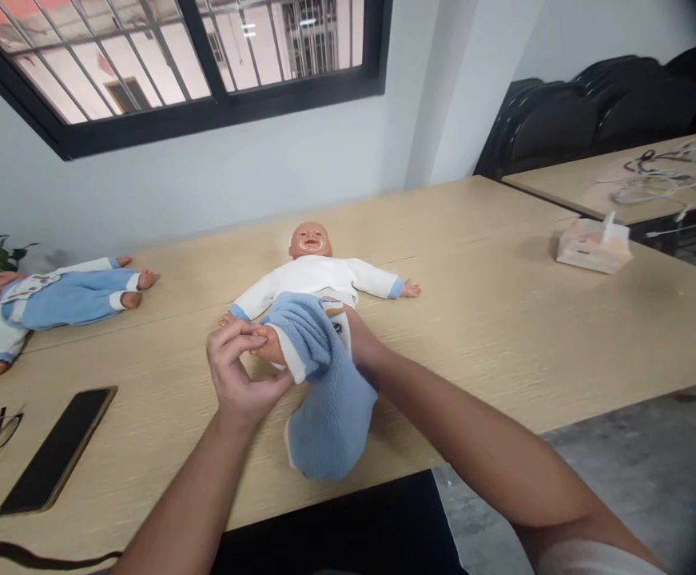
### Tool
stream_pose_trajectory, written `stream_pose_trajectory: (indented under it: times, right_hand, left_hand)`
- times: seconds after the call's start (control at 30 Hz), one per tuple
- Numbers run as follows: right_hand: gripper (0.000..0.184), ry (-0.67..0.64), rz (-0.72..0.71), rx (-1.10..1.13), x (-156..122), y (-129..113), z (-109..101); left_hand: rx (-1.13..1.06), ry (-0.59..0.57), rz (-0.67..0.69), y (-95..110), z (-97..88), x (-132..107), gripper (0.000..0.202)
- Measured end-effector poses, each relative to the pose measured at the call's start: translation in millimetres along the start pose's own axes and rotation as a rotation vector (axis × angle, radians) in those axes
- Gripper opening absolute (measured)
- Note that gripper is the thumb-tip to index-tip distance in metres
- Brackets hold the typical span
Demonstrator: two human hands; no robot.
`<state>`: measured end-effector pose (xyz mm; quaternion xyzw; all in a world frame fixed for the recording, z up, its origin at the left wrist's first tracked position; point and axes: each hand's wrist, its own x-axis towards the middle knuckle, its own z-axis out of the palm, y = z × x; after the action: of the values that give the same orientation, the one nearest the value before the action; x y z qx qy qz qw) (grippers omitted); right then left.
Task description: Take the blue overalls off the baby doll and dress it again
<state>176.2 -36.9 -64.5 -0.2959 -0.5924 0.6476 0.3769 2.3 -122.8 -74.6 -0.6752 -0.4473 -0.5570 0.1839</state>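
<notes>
The bunched fabric looks like the likeliest source of trouble: the blue fleece trousers (332,423) are gathered in folds around one leg of the baby doll (322,273), so a hard tug could stretch or twist the leg, or catch the toes in the white cuff (293,356). If the left hand (235,369) lost its hold, the small, smooth foot (272,347) might slip back into the fleece. The other trouser leg droops towards the near edge of the table (479,351), and its loose weight could drag the garment askew.

The doll lies face up with arms spread, its head towards the wall (252,172) and its legs towards the person. The raised foot pokes out of the cuff right at the left hand, whose fingers close over the toes while the thumb reaches beneath, beside the cuff. The right hand (360,331) is at the opposite side of the trousers, by the doll's hip; its fingers are hidden by the cloth, so whether they are spread or pinching cannot be told. Most of the fleece sits between the two forearms, and the doll's torso lies just beyond the hands.
</notes>
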Motion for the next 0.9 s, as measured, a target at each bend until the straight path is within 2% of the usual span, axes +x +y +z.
stream_pose_trajectory:
  times: [0.07, 0.17, 0.23, 0.3, 0.33, 0.4, 0.47, 0.53, 0.63, 0.7, 0.73, 0.83, 0.9]
  right_hand:
    - [0.034, -0.01, 0.018, 0.116, -0.6, -1.7, -2.3]
    - [0.056, -0.09, 0.111, 0.174, -0.6, -5.2, -13.3]
    - [0.054, -0.211, 0.108, 0.04, -0.8, -9.8, -24.4]
    - [0.045, -0.259, 0.039, -0.153, 0.9, -13.3, -36.4]
    - [0.042, -0.219, -0.011, -0.247, 3.3, -13.3, -42.6]
    - [0.035, 0.012, -0.098, -0.419, 12.2, -8.6, -56.2]
    - [0.028, 0.319, -0.118, -0.558, 24.7, 1.5, -71.5]
    - [0.027, 0.534, -0.081, -0.62, 36.9, 12.3, -86.4]
    - [0.031, 0.625, -0.052, -0.585, 47.2, 20.4, -99.8]
    - [0.032, 0.593, -0.105, -0.516, 47.3, 18.3, -100.7]
    - [0.033, 0.535, -0.143, -0.467, 45.6, 15.6, -99.7]
    - [0.039, 0.228, -0.207, -0.277, 36.8, 5.3, -98.3]
    - [0.046, 0.021, -0.168, -0.131, 30.3, 0.0, -101.8]
  left_hand:
    - [-0.058, -0.018, -0.059, 0.3, 1.7, 1.1, 0.062]
    - [-0.052, -0.048, -0.212, -0.6, 3.5, 1.3, 0.068]
    - [-0.045, -0.044, -0.26, -1.4, 2.2, 2.3, 0.066]
    - [-0.074, 0.013, -0.203, -0.8, -1.2, 5.7, 0.062]
    - [-0.091, 0.047, -0.147, 0.5, -3.3, 8.1, 0.062]
    - [-0.113, 0.049, -0.017, 6.0, -6.8, 12.6, 0.061]
    - [-0.144, -0.032, 0.088, 14.9, -7.8, 14.2, 0.057]
    - [-0.203, -0.11, 0.145, 25.2, -6.0, 11.5, 0.051]
    - [-0.322, -0.222, 0.197, 36.6, -1.6, 4.1, 0.042]
    - [-0.382, -0.356, 0.249, 39.0, -0.8, 2.6, 0.038]
    - [-0.402, -0.423, 0.27, 38.8, -1.5, 3.7, 0.037]
    - [-0.436, -0.591, 0.255, 36.0, -6.6, 11.4, 0.033]
    - [-0.44, -0.759, 0.201, 35.6, -10.3, 15.1, 0.033]
